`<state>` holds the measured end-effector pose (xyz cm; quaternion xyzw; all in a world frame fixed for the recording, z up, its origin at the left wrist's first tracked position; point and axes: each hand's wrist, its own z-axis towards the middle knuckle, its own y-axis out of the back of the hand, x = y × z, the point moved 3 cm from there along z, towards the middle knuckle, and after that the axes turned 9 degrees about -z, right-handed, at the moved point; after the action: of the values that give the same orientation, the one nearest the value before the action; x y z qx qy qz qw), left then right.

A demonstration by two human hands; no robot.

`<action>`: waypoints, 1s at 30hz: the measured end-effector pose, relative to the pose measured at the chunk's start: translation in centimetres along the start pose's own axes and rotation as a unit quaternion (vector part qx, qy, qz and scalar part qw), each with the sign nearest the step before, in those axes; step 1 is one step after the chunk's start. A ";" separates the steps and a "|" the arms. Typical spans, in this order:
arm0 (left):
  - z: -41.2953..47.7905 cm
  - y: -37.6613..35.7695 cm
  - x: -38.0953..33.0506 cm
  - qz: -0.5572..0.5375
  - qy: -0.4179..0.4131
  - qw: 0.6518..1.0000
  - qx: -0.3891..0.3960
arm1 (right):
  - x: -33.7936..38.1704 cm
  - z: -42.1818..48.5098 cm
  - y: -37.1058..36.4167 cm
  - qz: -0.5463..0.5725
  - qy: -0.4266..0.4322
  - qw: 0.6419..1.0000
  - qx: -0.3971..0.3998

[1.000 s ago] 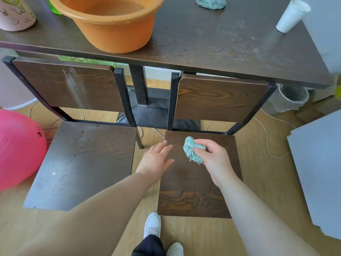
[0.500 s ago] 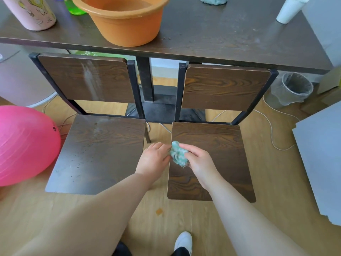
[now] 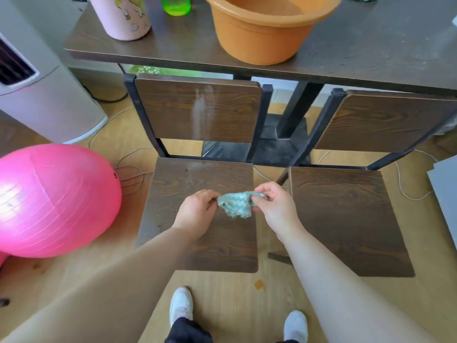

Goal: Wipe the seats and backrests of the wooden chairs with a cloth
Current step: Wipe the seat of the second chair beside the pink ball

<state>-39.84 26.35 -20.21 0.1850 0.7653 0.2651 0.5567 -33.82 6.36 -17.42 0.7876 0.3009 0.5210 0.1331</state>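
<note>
Both hands, left (image 3: 195,211) and right (image 3: 275,206), pinch the cloth (image 3: 236,204) above the seat (image 3: 197,243).

Home room: exercise ball (image 3: 54,199), table (image 3: 371,53), basin (image 3: 267,28).

Against dark brown wood-grain chair seat (image 3: 197,177), teal-and-white patterned cloth (image 3: 236,205). Also glossy pink exercise ball (image 3: 54,199), orange plastic basin (image 3: 267,33), pale pink printed bottle (image 3: 123,18).

Behind, on the tabletop (image 3: 371,45): tumbler (image 3: 123,18) leftmost, then bottle (image 3: 175,4), then basin (image 3: 264,38). Before it, side by side on the floor (image 3: 222,305): left chair (image 3: 197,112) and right chair (image 3: 346,219), backrests toward the tabletop. Left of the left chair, a ball (image 3: 54,199). Over the left chair's seat, cloth (image 3: 236,204) pinched between left hand (image 3: 195,214) and right hand (image 3: 277,206).
</note>
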 end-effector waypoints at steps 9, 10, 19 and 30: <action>1.3 8.7 6.2 -0.059 0.059 0.995 0.057 | 5.1 0.2 -8.4 0.014 -0.031 0.999 -0.022; 1.4 8.9 6.7 -0.081 0.079 0.992 0.060 | 5.2 0.2 -8.8 0.020 -0.038 0.999 -0.027; 1.3 6.3 9.0 -0.390 0.228 0.890 0.064 | 3.8 0.1 -10.7 0.125 -0.123 0.984 -0.011; 2.1 5.0 10.1 -0.418 0.274 0.863 0.080 | 2.0 0.2 -12.1 0.031 -0.031 0.990 0.130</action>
<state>-41.06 36.57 -25.24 -0.1881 0.9110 -0.0151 0.3667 -37.10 17.07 -22.34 0.8232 0.3371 0.4563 0.0224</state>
